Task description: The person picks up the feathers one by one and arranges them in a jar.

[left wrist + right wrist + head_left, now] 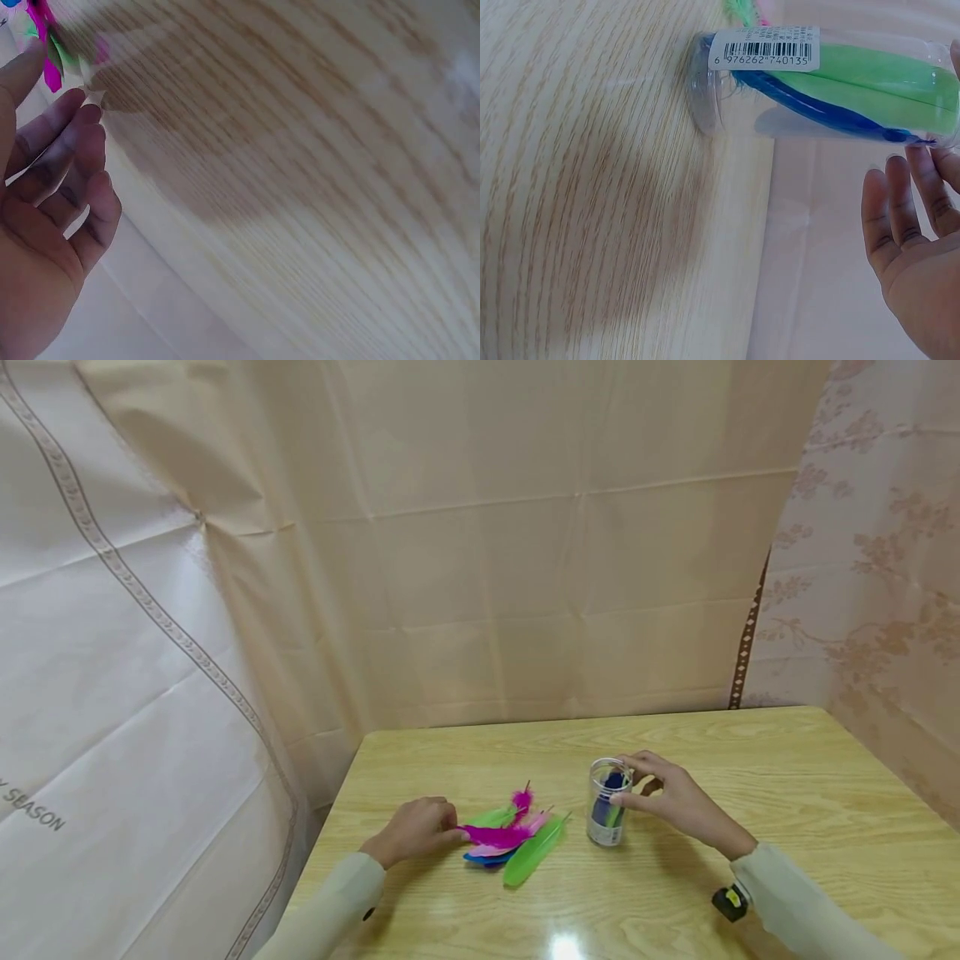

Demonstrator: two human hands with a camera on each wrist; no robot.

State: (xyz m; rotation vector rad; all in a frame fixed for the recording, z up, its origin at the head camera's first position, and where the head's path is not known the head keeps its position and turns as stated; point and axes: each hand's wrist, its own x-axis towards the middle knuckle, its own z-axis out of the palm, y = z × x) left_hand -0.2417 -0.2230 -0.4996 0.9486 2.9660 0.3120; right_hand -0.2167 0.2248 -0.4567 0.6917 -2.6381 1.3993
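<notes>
A clear jar (604, 835) with a barcode label (765, 49) stands upright on the table. Inside it are a blue feather (817, 105) and a green feather (885, 82). My right hand (671, 793) holds the jar near its rim, thumb on the near side and fingers behind. To the left lies a loose pile of feathers: a magenta feather (495, 837), a light green feather (534, 853), pink and blue ones. At the pile's left edge is my left hand (420, 828), its thumb and bent fingers apart beside the magenta feather's tip.
The wooden table (645, 910) has its back edge against a beige cloth (525, 568). A patterned cloth (862, 568) hangs at the right and a pale one (135, 710) at the left. A small black device (730, 902) sits at my right wrist.
</notes>
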